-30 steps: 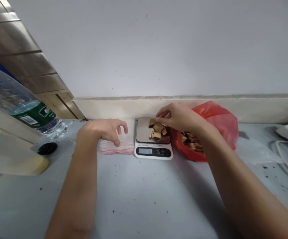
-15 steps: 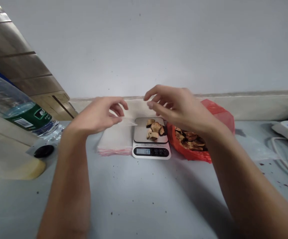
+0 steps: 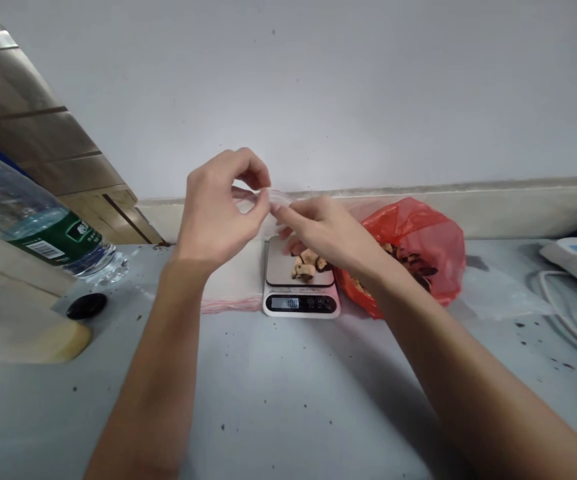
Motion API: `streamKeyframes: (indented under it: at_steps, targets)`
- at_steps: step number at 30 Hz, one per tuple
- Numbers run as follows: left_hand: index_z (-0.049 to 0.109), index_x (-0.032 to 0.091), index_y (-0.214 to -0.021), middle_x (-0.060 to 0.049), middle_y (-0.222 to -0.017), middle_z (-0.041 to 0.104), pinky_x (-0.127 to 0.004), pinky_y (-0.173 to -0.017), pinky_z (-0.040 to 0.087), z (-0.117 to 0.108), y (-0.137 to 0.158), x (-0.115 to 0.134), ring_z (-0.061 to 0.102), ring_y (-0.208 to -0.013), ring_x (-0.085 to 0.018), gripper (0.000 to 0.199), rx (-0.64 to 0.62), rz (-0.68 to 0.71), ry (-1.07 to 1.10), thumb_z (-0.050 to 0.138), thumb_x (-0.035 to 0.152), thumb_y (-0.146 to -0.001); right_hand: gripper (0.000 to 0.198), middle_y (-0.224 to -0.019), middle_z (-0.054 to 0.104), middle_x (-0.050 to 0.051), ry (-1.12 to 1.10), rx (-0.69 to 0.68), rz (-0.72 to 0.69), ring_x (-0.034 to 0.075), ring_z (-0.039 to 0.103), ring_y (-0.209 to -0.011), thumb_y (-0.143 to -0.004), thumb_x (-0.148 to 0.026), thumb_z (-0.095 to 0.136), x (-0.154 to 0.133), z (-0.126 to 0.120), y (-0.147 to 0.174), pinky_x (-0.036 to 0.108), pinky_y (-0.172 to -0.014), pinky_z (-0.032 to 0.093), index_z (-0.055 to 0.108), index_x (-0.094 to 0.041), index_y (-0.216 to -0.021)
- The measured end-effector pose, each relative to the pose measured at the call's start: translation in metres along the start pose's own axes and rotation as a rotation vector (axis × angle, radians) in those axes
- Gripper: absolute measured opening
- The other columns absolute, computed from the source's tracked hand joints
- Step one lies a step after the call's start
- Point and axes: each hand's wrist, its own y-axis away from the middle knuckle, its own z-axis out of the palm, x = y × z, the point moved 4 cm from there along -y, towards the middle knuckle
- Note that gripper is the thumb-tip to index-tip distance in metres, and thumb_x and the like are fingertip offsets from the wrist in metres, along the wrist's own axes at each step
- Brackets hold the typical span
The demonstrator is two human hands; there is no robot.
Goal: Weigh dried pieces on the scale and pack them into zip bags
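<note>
My left hand (image 3: 221,210) is raised above the stack of clear plastic bags (image 3: 233,287), thumb and fingertips pinching the edge of a thin clear plastic bag (image 3: 282,198). From the right, my right hand (image 3: 323,230) meets it, its thumb and fingers closed on the same bag's edge over the scale. Below them stands a white digital kitchen scale (image 3: 301,292), its display reading about 10.0. Several dried brown slices (image 3: 305,268) lie on its metal plate, partly hidden by my right fingers.
Right of the scale, an open red plastic bag (image 3: 443,267) holds more dried slices, partly behind my right forearm. A water bottle (image 3: 63,233) lies at left near a black lid (image 3: 86,306). A white corded device (image 3: 573,263) sits far right. The wall (image 3: 288,100) rises behind.
My left hand has moved up and right, and my right hand down and left. They now meet at the plastic bag. The scale's display has dropped slightly.
</note>
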Motion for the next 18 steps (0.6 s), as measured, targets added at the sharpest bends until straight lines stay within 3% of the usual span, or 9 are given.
streamKeyframes:
  at_steps: [2,4,6,8,11,14,18]
  targets:
    - [0.068,0.024,-0.114,-0.008,-0.126,0.073,-0.039,-0.099,0.06,0.003,0.0,0.001,0.068,-0.119,-0.026,0.03,-0.07,0.046,0.079,0.063,0.042,-0.091,0.019,-0.07,0.064,0.0,-0.082,0.122,-0.027,0.015,0.059,-0.068,-0.089,-0.021,0.068,0.002,-0.006,-0.003,0.026,-0.063,0.043,0.061,-0.019,-0.071]
    - [0.063,0.025,-0.136,-0.011,-0.149,0.063,-0.045,-0.112,0.053,0.007,0.001,0.0,0.06,-0.138,-0.033,0.065,-0.211,0.103,0.139,0.077,0.059,-0.083,0.012,-0.073,0.065,-0.001,-0.164,0.191,-0.116,0.014,0.058,-0.07,-0.074,-0.01,0.07,0.004,-0.012,-0.005,0.025,-0.063,0.044,0.062,-0.019,-0.072]
    - [0.051,0.029,-0.154,-0.01,-0.169,0.046,-0.052,-0.125,0.041,0.013,0.003,-0.002,0.041,-0.156,-0.04,0.103,-0.383,0.151,0.156,0.088,0.07,-0.067,0.011,-0.073,0.063,-0.002,-0.241,0.17,-0.202,0.014,0.057,-0.067,-0.072,-0.014,0.072,0.005,-0.016,-0.005,0.026,-0.06,0.044,0.063,-0.019,-0.073]
    - [0.041,0.033,-0.162,-0.009,-0.175,0.037,-0.056,-0.129,0.033,0.02,0.005,-0.004,0.031,-0.161,-0.043,0.121,-0.518,0.173,0.167,0.091,0.073,-0.06,0.017,-0.068,0.059,-0.003,-0.25,0.117,-0.245,0.013,0.053,-0.063,-0.074,-0.022,0.078,0.005,-0.017,-0.004,0.027,-0.058,0.043,0.061,-0.02,-0.07]
    - [0.04,0.028,-0.163,-0.013,-0.172,0.042,-0.054,-0.127,0.035,0.025,0.006,-0.004,0.037,-0.159,-0.042,0.116,-0.54,0.132,0.165,0.089,0.069,-0.066,0.032,-0.067,0.057,-0.002,-0.15,0.115,-0.25,0.013,0.052,-0.064,-0.079,-0.034,0.084,0.003,-0.019,-0.001,0.029,-0.06,0.042,0.057,-0.021,-0.067]
    - [0.045,0.022,-0.159,-0.016,-0.167,0.048,-0.051,-0.123,0.041,0.021,0.005,-0.008,0.046,-0.152,-0.041,0.102,-0.492,0.04,0.064,0.083,0.061,-0.073,0.031,-0.07,0.059,-0.001,0.015,0.16,-0.197,0.015,0.054,-0.066,-0.092,-0.036,0.075,0.003,-0.022,-0.001,0.03,-0.064,0.042,0.057,-0.021,-0.071]
    - [0.048,0.022,-0.157,-0.015,-0.161,0.055,-0.048,-0.118,0.045,0.013,0.008,-0.021,0.054,-0.146,-0.041,0.094,-0.553,-0.049,-0.096,0.077,0.059,-0.076,0.022,-0.083,0.069,0.005,0.371,0.181,0.011,0.018,0.06,-0.073,-0.106,-0.037,0.057,0.01,-0.029,-0.001,0.03,-0.067,0.042,0.068,-0.019,-0.099]
